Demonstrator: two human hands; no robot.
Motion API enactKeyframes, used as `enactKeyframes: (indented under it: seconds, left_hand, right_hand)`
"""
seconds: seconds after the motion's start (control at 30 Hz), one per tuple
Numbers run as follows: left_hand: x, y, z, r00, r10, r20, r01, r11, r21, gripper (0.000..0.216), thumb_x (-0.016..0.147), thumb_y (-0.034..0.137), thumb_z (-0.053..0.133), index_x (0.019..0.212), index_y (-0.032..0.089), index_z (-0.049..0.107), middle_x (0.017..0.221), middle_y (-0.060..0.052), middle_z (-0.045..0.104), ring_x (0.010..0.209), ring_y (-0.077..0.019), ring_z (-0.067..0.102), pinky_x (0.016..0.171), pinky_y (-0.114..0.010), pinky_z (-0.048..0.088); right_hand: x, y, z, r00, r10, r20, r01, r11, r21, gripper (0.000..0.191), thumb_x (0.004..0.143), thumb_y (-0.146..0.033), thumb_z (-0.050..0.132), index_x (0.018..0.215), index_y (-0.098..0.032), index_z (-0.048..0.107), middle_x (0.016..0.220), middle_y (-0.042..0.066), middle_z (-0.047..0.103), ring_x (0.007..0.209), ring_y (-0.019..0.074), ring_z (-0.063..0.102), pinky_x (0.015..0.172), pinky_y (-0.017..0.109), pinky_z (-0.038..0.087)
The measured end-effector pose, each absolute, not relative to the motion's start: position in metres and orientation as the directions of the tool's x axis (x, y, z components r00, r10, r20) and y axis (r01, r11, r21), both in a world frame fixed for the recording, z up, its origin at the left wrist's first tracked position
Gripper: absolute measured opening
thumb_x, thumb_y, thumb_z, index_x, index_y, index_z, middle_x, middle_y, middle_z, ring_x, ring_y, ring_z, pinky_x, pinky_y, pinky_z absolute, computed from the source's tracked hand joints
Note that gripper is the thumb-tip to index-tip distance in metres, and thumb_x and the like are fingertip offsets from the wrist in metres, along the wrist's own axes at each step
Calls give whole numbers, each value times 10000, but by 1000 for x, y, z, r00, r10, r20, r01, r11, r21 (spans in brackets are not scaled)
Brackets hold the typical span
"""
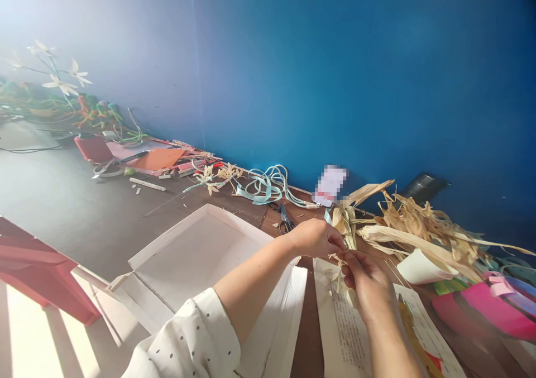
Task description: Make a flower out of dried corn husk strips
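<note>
My left hand (315, 237) and my right hand (365, 282) meet over the table, both with fingers pinched together. Between them they hold a small bundle of dried corn husk strips (345, 225) that sticks up from the fingers. The left hand grips it from the left, the right hand from below. My left sleeve (188, 341) is white with small dots. A printed paper sheet (343, 333) lies under my right wrist.
A pile of dried husks (419, 227) lies right of my hands, with a white cup (419, 267) and pink paper (489, 311). A flattened white box (201, 261) lies at left. Scissors (285, 220), blue ribbon (263, 187), orange paper (157, 158) and husk flowers (62, 82) line the blue wall. A red stool (37, 266) stands at far left.
</note>
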State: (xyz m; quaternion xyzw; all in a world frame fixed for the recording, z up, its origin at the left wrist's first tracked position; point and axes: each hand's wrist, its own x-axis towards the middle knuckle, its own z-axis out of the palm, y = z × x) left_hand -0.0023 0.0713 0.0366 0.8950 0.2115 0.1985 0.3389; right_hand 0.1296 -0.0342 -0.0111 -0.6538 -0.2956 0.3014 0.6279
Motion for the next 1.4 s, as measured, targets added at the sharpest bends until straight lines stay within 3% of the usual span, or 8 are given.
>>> enactKeyframes:
  seconds: [0.13, 0.57, 0.67, 0.77, 0.87, 1.0, 1.4]
  left_hand:
    - [-2, 72, 37, 825, 520, 219, 259, -695, 671, 221, 766, 266, 572, 913, 222, 730, 873, 5, 711, 778, -119, 592, 677, -196, 410]
    - [0, 73, 32, 813, 547, 200, 270, -658, 703, 204, 753, 291, 609, 889, 208, 736, 805, -10, 700, 741, -123, 591, 639, -198, 413]
    - [1, 74, 31, 833, 546, 83, 268, -531, 804, 249, 720, 333, 656, 900, 177, 729, 762, -20, 682, 691, -122, 590, 626, -204, 440]
    - [3, 73, 29, 851, 518, -89, 277, -298, 913, 300, 688, 310, 682, 937, 146, 715, 748, -26, 661, 647, -111, 588, 606, -205, 474]
    - [7, 69, 26, 836, 530, -141, 277, -186, 943, 314, 642, 315, 718, 906, 145, 713, 758, -19, 649, 651, -106, 584, 630, -222, 503]
    - [12, 66, 23, 815, 560, -148, 286, -166, 944, 298, 634, 364, 724, 849, 158, 715, 721, -6, 635, 631, -96, 564, 635, -230, 497]
    - [13, 71, 14, 834, 551, -22, 209, -279, 937, 237, 693, 381, 643, 711, 146, 666, 656, 2, 646, 597, -81, 513, 602, -199, 413]
  right_hand:
    - [132, -34, -14, 644, 764, -53, -73, -7, -997, 460, 540, -442, 839, 887, -178, 693, 669, -3, 667, 466, 53, 474, 398, 146, 368]
    - [133, -32, -14, 642, 758, -111, -173, 3, -985, 416, 519, -376, 851, 838, -164, 689, 642, -28, 632, 463, 41, 466, 410, 128, 392]
    - [134, -32, -14, 650, 751, -112, -186, 15, -982, 420, 517, -367, 852, 846, -169, 682, 608, -39, 612, 455, 49, 463, 398, 133, 388]
    - [134, -32, -12, 639, 758, -131, -225, 21, -974, 405, 525, -353, 853, 847, -183, 676, 609, -40, 611, 447, 54, 454, 372, 137, 366]
    - [132, -34, -7, 624, 765, -159, -299, 46, -953, 396, 499, -326, 871, 812, -189, 670, 656, -33, 627, 464, 51, 458, 358, 128, 351]
    - [130, -35, -1, 612, 774, -165, -360, 86, -929, 401, 478, -292, 889, 794, -187, 666, 698, -33, 623, 493, 44, 463, 356, 114, 345]
    - [133, -36, -1, 541, 830, -136, -389, 104, -916, 333, 595, -343, 839, 847, -179, 696, 821, -5, 631, 512, 31, 434, 355, 115, 324]
